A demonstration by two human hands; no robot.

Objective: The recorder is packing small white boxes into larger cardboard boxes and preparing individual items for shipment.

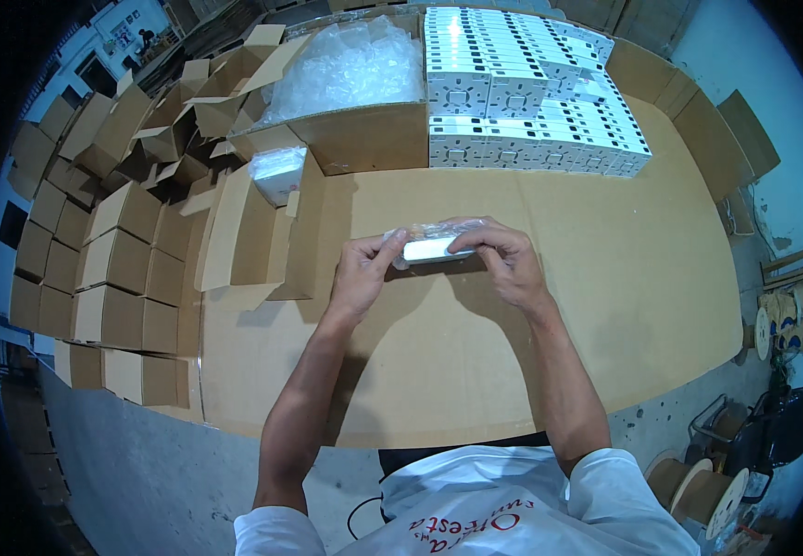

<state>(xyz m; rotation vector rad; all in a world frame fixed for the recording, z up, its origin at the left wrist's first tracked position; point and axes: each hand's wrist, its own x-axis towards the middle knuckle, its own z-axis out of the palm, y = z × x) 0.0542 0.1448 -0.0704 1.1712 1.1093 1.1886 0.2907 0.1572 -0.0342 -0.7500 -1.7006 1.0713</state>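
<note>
Both hands hold a small white box (431, 249) in clear plastic wrapping over the middle of the cardboard-covered table. My left hand (363, 269) grips its left end, thumb on top. My right hand (507, 262) closes on the right end, its fingers bent over the upper face. Loose film shows along the far edge of the box. To the left of my hands stands an open cardboard carton (267, 236) with a plastic-wrapped white pack (278, 174) at its far end.
A large carton (364, 139) full of clear plastic bags (351, 69) stands behind. Beside it, white patterned boxes (513, 102) are stacked in rows. Brown cartons (124, 269) crowd the left side. Cable spools (698, 491) and a black chair (781, 426) stand on the floor at right.
</note>
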